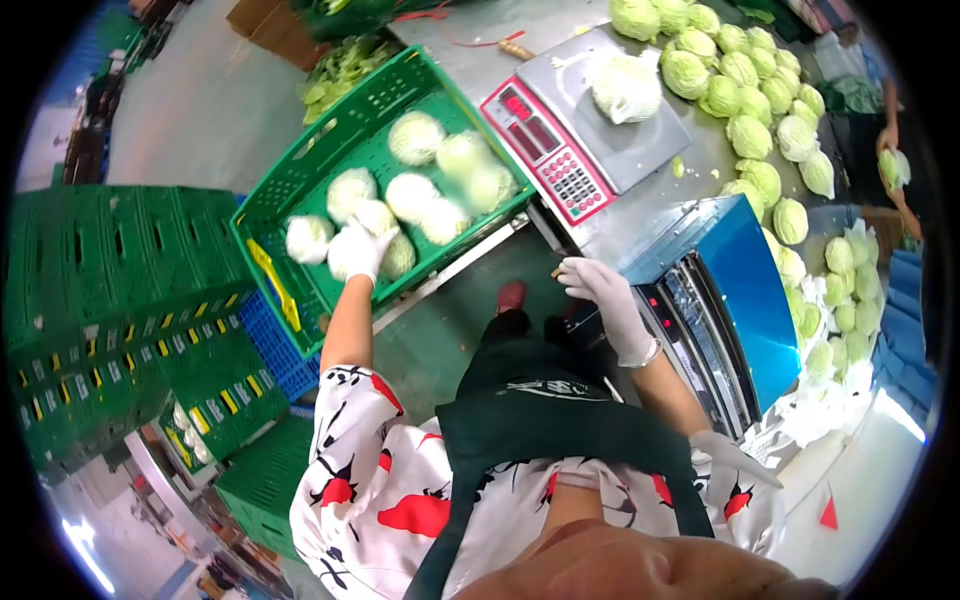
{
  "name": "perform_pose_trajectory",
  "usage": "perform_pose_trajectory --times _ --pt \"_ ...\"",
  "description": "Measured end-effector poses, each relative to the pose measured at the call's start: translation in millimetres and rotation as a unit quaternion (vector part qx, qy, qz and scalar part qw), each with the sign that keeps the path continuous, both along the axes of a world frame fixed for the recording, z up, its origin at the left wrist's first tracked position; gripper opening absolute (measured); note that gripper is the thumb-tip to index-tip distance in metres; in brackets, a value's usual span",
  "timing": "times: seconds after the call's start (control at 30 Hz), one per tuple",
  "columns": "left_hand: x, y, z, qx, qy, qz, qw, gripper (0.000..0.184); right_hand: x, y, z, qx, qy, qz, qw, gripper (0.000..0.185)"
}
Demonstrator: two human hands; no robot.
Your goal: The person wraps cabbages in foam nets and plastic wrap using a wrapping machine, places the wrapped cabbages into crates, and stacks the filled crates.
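Observation:
My left hand (366, 250), in a white glove, reaches into a green plastic crate (285, 183). Its fingers are closed on a pale cabbage (340, 262) in the near part of the crate. Several other cabbages (416, 138) lie around it, some wrapped in white foam netting. My right hand (606, 302), also gloved, hovers beside a blue-sided machine (740, 290) with a dark front. Its fingers are slightly bent and apart, with nothing visible in them. Behind it, a netted cabbage (627, 88) rests on the plate of a digital scale (560, 150) with a red display.
Loose green cabbages (740, 70) cover the table's right side, with more in netting (850, 285) farther right. Stacked green crates (120, 250) stand at left, above a blue crate (275, 345). Another person's hand (888, 138) is at far right. A cardboard box (272, 30) sits at the back.

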State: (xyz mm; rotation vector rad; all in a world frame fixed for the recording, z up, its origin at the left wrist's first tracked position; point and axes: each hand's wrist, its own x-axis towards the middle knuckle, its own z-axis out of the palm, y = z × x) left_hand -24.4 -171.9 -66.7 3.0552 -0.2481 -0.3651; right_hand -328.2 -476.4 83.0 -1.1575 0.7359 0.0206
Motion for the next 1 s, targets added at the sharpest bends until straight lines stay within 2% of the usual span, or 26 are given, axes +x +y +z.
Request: perform_pose_trajectory --times 0.03,0.07,0.13,0.17,0.2,0.23,0.27,0.3,0.37,0.4,0.43,0.5,0.57,0.6,0.63,0.73,0.77,0.8,0.87,0.9,0.93,1.0 --pt "-4 -5 -8 0.028 -0.057 -0.027 0.998 0.096 -6 -6 1 0.002 0.000 -0.009 1.000 0.036" --pt "1 -8 -18 0.022 -0.037 -0.001 0.999 0.098 -12 -10 2 0.006 0.002 -0.020 1.000 0.036" --pt "28 -12 -3 -0.003 0.135 0.087 0.987 0.103 -21 -25 9 -0.022 0.022 -0.031 0.999 0.035" --pt "27 -20 3 0.008 -0.040 -0.011 0.999 0.099 -26 -36 10 -0.040 0.021 -0.035 0.998 0.035" --pt "26 -32 11 0.016 -0.215 -0.103 0.971 0.095 -31 -48 11 -0.058 0.021 -0.036 0.997 0.035" --pt "33 -56 29 -0.093 -0.223 -0.108 0.964 0.080 -31 -69 13 -0.109 0.006 -0.035 0.993 0.032" --pt "37 -84 43 -0.266 -0.162 -0.081 0.947 0.066 -26 -89 17 -0.099 -0.024 -0.073 0.992 0.030" --pt "40 -120 52 -0.415 -0.094 -0.074 0.902 0.056 -18 -118 14 -0.115 -0.019 -0.096 0.989 0.031" --pt "33 -203 90 -0.517 0.039 -0.100 0.849 0.049 15 -174 16 -0.195 -0.021 -0.118 0.973 0.034" --pt "40 -241 84 -0.558 0.126 -0.086 0.816 0.051 36 -199 13 -0.195 -0.022 -0.151 0.969 0.033" --pt "43 -279 75 -0.546 0.110 -0.138 0.819 0.051 57 -226 1 -0.222 -0.031 -0.155 0.962 0.044" --pt "31 -350 83 -0.552 0.207 -0.102 0.801 0.063 106 -260 -3 -0.215 0.075 -0.136 0.964 0.064" --pt "31 -411 61 -0.514 0.268 -0.073 0.812 0.073 139 -274 -24 -0.117 0.035 -0.106 0.987 0.075" --pt "29 -433 44 -0.477 0.292 -0.076 0.826 0.078 155 -277 -31 -0.084 0.054 -0.057 0.993 0.071" --pt "20 -448 37 -0.457 0.178 -0.142 0.860 0.070 158 -265 -21 -0.010 -0.015 -0.045 0.999 0.068" --pt "-32 -452 87 -0.592 0.331 -0.125 0.724 0.069 151 -263 -32 -0.039 -0.110 -0.072 0.991 0.053" --pt "-51 -453 90 -0.625 0.335 -0.100 0.698 0.058 138 -266 -32 -0.081 -0.132 -0.089 0.984 0.053" --pt "-77 -456 103 -0.629 0.336 -0.132 0.688 0.059 118 -268 -28 -0.126 -0.155 -0.103 0.974 0.053" --pt "-138 -450 144 -0.637 0.334 -0.187 0.668 0.060 38 -253 32 -0.167 -0.162 -0.135 0.963 0.053" --pt "-170 -451 160 -0.626 0.304 -0.241 0.676 0.062 -1 -250 51 -0.175 -0.150 -0.162 0.960 0.053" --pt "-206 -452 169 -0.613 0.273 -0.292 0.682 0.064 -42 -245 61 -0.180 -0.137 -0.188 0.956 0.053" --pt "-273 -462 160 -0.575 0.325 -0.342 0.668 0.073 -125 -235 57 -0.241 -0.106 -0.257 0.930 0.053"
